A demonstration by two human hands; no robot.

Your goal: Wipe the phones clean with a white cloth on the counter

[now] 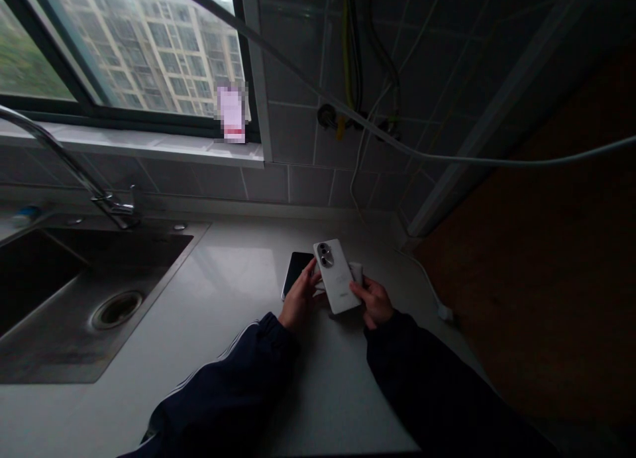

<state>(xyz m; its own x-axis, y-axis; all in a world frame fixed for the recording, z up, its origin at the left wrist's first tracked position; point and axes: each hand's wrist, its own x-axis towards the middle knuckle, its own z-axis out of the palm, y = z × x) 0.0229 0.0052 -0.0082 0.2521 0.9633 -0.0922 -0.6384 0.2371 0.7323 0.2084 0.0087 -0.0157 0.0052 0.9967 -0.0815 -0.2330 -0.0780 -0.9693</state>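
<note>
A white smartphone (339, 282), its camera side facing up, is held tilted above the counter between my two hands. My left hand (299, 295) grips its left edge with closed fingers. My right hand (373, 300) pinches the lower right edge, thumb on the back cover. Behind and below this phone, a white object (356, 271) shows at the right; the phone hides most of it, so I cannot tell its kind. A dark-screened, phone-like slab (295, 272) lies on the counter just beyond my left hand, partly covered by it.
A steel sink (44, 352) with a chrome faucet (112, 206) is at left. Behind it runs a windowsill (149, 145). A white cable (447, 158) crosses in front of the tiled wall. On the right, a plug-like white piece (444, 312) lies beside a brown panel (536, 279).
</note>
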